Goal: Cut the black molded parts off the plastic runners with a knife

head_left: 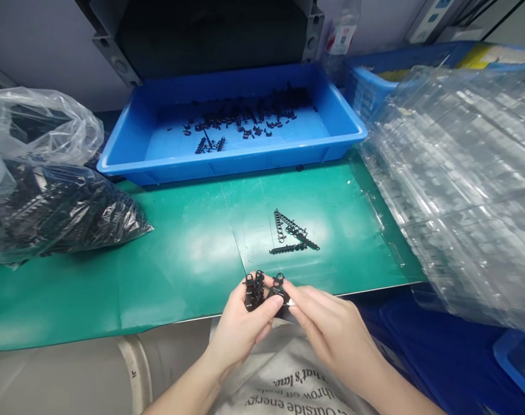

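Note:
My left hand (240, 323) is closed around small black plastic parts (254, 290), which stand up in a cluster between thumb and fingers. Its thumb presses on another black part with a ring-shaped top (278, 282). My right hand (327, 320) pinches at this same ringed part from the right, fingertips almost meeting the left thumb. Fingers hide much of what is held. Just beyond both hands, several loose black toothed plastic strips (291, 249) lie on the green mat (180, 248).
A blue tray (232, 167) with scattered black parts stands at the back. To the left sits a clear bag of black parts (63, 213). Stacked clear plastic trays (461, 184) lean over the right side, before a blue basket (366, 86). A bottle (342, 37) stands behind.

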A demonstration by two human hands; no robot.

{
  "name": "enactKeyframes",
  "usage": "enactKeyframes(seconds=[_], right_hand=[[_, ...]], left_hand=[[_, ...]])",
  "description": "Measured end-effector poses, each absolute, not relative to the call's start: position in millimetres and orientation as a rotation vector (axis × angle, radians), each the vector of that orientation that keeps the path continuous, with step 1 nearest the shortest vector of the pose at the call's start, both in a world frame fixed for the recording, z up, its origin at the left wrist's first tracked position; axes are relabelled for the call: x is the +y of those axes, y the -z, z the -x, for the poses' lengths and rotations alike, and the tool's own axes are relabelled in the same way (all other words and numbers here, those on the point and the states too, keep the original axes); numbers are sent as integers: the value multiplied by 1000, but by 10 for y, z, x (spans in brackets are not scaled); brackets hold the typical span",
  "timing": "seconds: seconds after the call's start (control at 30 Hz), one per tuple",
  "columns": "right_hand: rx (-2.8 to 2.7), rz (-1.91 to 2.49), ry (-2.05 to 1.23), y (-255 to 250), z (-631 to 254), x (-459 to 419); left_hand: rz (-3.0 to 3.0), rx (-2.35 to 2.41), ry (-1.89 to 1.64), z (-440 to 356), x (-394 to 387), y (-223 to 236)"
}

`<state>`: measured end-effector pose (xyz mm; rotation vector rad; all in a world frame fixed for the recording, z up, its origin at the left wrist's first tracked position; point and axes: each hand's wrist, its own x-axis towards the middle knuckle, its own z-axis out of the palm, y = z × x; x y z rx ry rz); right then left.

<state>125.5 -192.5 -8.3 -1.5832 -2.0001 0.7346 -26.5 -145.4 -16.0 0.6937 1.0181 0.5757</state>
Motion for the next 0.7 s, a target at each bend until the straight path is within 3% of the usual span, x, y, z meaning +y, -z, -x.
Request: enactKeyframes(seconds=[0.43, 0.6, 0.7], right_hand=[[-1858, 1573, -493, 193, -1157, -1965], [-1555, 1656, -713, 234, -1233, -1959], [-1447, 1744, -823, 243, -1280, -1948]], left_hand=[[-802, 1124, -601, 198, -1511, 174], [-1630, 1390, -648, 207, -1193, 190], [-2076, 1440, -457, 139, -956, 261]])
